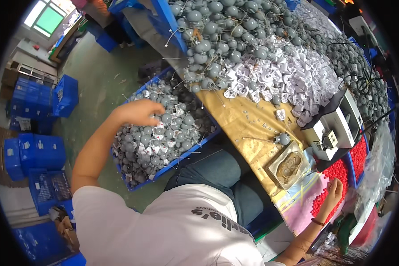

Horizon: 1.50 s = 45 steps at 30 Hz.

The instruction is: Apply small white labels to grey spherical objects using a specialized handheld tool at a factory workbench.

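Note:
My left hand hovers over a blue crate at my left side, its thumb apart from its curled fingers and nothing seen between them. Grey ball-shaped parts with thin stems and small white pieces fill that crate. On the right, my right hand is beside a spread of small red pieces. Its fingers are pressed together; whatever they may hold is too small to make out. A square metal fixture with a rounded hollow sits on the table between my hands, near a single grey ball part.
Heaped grey balls and white plastic pieces cover the table's far side. A white box-shaped device stands at the right, with black cables beyond. Stacked blue crates line the left floor. Another person is at the far left.

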Motion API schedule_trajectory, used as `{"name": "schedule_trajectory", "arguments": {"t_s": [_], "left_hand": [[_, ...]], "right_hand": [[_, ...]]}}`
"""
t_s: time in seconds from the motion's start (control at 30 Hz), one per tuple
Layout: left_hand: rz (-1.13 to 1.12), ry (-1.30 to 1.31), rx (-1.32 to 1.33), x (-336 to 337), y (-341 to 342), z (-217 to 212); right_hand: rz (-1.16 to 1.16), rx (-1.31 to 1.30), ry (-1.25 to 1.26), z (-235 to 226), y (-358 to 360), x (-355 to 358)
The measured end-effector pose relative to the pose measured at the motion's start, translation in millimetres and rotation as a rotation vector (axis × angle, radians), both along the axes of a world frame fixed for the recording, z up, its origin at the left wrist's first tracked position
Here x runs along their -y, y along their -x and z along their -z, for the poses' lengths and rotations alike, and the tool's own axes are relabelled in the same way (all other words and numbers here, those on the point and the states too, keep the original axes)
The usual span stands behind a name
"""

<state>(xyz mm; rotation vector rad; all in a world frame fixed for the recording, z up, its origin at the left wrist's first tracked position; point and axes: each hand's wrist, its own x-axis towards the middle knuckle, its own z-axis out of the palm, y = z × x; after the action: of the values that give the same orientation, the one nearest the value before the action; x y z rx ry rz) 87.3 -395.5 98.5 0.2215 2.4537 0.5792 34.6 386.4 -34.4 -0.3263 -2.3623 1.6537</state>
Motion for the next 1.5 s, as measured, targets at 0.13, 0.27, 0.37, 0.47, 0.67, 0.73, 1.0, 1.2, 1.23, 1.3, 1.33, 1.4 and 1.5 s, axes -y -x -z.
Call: {"name": "schedule_trajectory", "arguments": {"t_s": [0.13,0.27,0.37,0.47,0.67,0.73,1.0,1.2,1.23,1.3,1.33,1.4,1.5], "left_hand": [[0.073,-0.073,-0.257,-55,47,0],[0.181,-0.217,-0.389,-128,87,12],[0.268,-0.368,-0.428,-188,104,29],[0.318,-0.465,-0.627,-241,112,50],[0.197,-0.229,-0.936,-318,164,81],[0.170,-0.017,-0.772,-321,176,94],[0.175,-0.174,-0.713,-282,143,102],[0.202,-0.133,-0.767,-262,139,92],[0.196,-0.139,-0.739,-262,142,89],[0.194,-0.153,-0.642,-264,150,85],[0.205,-0.142,-0.622,-266,152,84],[0.237,-0.106,-0.629,-273,151,85],[0.261,-0.064,-0.616,-274,152,90]], "right_hand": [[-0.130,-0.101,-0.829,8,0,-5],[-0.219,0.093,-1.069,-4,-8,31],[-0.176,0.076,-1.081,9,-10,21],[-0.142,-0.014,-1.119,7,2,32],[-0.078,-0.066,-1.085,7,15,38],[-0.081,-0.088,-1.071,8,18,39],[-0.085,-0.125,-0.965,5,11,36],[-0.022,-0.142,-0.761,-10,1,41],[-0.004,-0.141,-0.708,-14,0,43],[0.013,-0.123,-0.593,-20,-5,45],[0.018,-0.119,-0.540,-23,-7,47],[0.008,-0.118,-0.476,-29,-13,51],[-0.002,-0.097,-0.379,-30,-24,53]]}}
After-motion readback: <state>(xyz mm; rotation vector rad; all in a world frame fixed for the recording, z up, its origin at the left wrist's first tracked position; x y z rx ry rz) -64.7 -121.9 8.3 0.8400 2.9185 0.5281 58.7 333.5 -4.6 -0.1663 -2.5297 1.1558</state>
